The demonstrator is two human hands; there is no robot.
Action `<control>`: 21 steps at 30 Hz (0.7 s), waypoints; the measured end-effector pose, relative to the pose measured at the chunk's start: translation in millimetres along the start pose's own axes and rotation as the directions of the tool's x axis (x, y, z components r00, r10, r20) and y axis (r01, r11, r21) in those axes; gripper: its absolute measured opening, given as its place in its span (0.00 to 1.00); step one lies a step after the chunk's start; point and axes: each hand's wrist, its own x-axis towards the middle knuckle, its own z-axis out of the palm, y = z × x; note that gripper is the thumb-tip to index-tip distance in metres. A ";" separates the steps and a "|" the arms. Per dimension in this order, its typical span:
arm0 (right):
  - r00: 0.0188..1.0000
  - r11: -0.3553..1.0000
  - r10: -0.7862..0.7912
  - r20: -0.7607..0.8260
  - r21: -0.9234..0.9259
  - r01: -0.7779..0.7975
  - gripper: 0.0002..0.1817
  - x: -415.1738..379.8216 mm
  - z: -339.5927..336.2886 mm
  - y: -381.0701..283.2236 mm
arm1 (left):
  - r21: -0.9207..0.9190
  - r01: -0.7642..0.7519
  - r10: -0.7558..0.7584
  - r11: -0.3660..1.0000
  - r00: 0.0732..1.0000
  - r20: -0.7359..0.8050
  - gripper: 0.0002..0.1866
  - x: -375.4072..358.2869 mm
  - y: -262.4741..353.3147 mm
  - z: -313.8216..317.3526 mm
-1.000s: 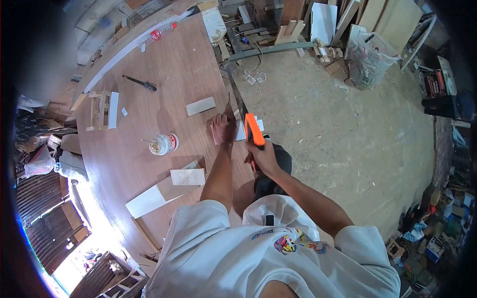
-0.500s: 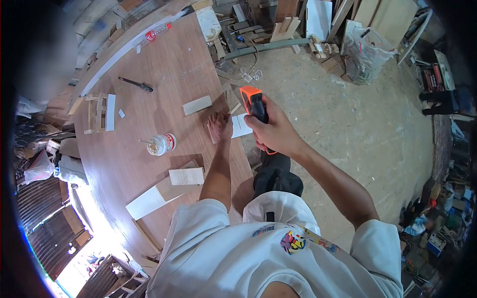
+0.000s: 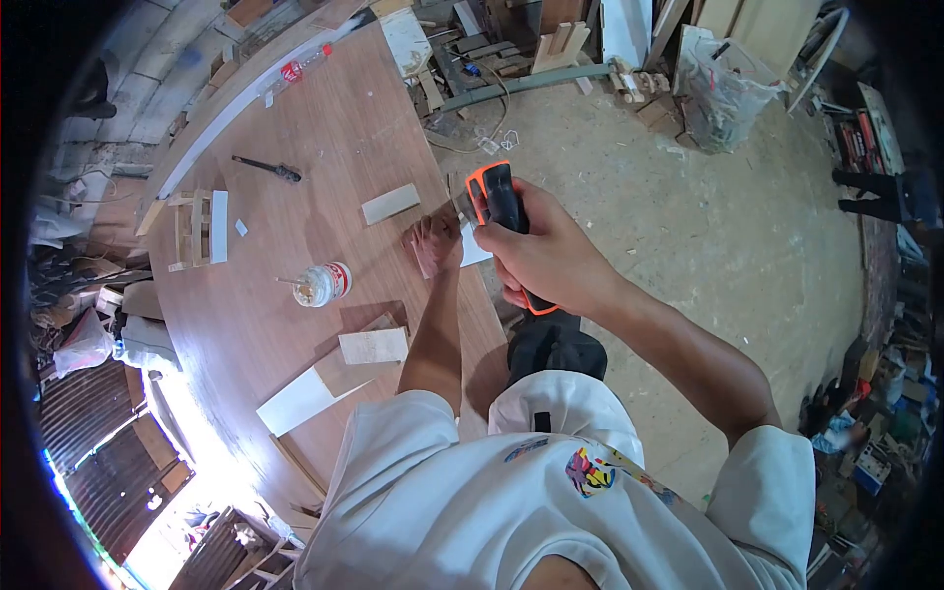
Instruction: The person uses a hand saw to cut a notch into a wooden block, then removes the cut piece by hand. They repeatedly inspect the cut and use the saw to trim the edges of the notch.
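Observation:
My right hand [image 3: 556, 251] is wrapped around the orange and black handle of what looks like a handsaw [image 3: 503, 205], held just off the table's edge. Its blade is seen nearly edge-on and is hard to make out. Beside it, my left hand [image 3: 435, 244] presses down with bent fingers at the edge of the table. A white board [image 3: 474, 246] sticks out from under that hand over the edge, partly hidden by my right hand. Close to my left fingers lies a pale rectangular block [image 3: 390, 205].
On the wooden table [image 3: 324, 211] are a jar with a stick in it [image 3: 323, 285], a dark screwdriver-like tool [image 3: 267, 168], a small wooden frame [image 3: 200, 230], a pale block [image 3: 374, 346], a white panel [image 3: 295, 401] and a plastic bottle [image 3: 307, 65]. A plastic bag [image 3: 733, 98] stands on the floor.
The saw handle has tilted and shifted slightly left in my right hand's grip, covering more of the white board. My left hand stays pressed in place. The whole view has shifted a little.

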 end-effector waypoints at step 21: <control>0.986 0.993 0.108 0.127 0.036 -0.114 0.11 -26.1 1.5 -79.2 | 0.036 0.296 -0.285 0.955 0.870 0.403 0.08 27.6 36.0 -52.9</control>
